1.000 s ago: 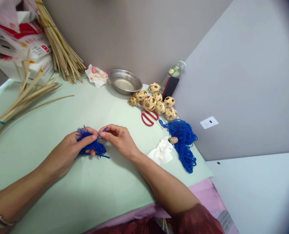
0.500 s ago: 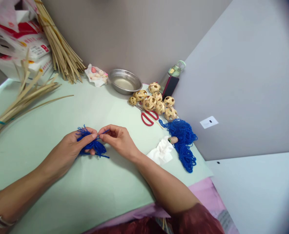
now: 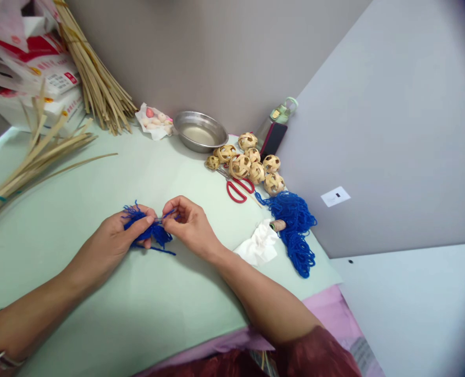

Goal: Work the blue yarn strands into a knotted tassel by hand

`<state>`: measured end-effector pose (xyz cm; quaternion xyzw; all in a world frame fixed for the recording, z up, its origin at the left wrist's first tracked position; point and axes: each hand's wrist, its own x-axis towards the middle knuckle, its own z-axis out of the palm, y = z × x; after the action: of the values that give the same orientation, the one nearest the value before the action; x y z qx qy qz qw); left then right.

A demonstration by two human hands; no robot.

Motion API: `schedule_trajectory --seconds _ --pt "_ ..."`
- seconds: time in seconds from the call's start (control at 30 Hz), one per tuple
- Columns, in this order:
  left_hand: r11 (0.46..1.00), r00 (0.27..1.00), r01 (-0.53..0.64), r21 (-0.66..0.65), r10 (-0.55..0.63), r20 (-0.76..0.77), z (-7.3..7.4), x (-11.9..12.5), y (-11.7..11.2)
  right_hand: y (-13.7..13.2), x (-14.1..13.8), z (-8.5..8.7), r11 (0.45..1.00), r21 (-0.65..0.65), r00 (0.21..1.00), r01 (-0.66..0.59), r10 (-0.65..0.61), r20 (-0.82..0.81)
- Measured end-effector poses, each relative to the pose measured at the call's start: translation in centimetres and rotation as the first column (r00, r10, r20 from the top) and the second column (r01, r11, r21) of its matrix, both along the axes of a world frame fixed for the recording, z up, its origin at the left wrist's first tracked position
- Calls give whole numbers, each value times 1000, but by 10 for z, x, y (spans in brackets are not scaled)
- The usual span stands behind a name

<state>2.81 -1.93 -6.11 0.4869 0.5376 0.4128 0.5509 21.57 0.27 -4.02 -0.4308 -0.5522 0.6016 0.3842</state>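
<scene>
A bunch of blue yarn [image 3: 137, 230] with frayed ends is gripped between the thumb and fingers of my left hand [image 3: 118, 233]. Just to its right, my right hand [image 3: 189, 225] pinches a strand of blue yarn [image 3: 169, 213]. A thin pale line runs between the two hands; whether it is a needle or thread I cannot tell. Below my left hand, a loose yarn end sticks out to the right. My fingers partly cover the bunch.
Red-handled scissors [image 3: 236, 191] lie beside woven strip balls [image 3: 239, 166]. Nearby are a metal bowl [image 3: 200, 146], a bottle [image 3: 279, 113], a phone [image 3: 274, 140], a blue yarn skein [image 3: 295, 220], a thread spool [image 3: 278, 225] and crumpled tissue [image 3: 259, 243]. Bundled strips [image 3: 32, 167] lie left.
My right hand has moved slightly to the right, away from my left hand, and the gap between their fingertips has widened. My left hand still grips the yarn bunch.
</scene>
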Motion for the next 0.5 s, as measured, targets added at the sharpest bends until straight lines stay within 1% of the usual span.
schedule_trajectory --seconds 0.07,0.17,0.27,0.37,0.5 --pt "1000 999 2 5 -2 33 0 -1 -1 1 0 -2 1000 -19 1000 -7 6 -18" --pt "999 988 35 -28 -30 150 0 -2 -2 1 0 -4 998 -47 998 -29 27 -55" --pt "998 969 18 -68 0 248 3 -1 -3 2 0 -6 998 -46 995 -43 39 -97" --pt "997 962 -32 -76 51 267 6 0 -2 3 0 -7 998 -42 993 -39 34 -114" --pt "997 969 -59 -45 68 237 7 1 -2 5 1 -6 996 -81 988 22 -34 -151"
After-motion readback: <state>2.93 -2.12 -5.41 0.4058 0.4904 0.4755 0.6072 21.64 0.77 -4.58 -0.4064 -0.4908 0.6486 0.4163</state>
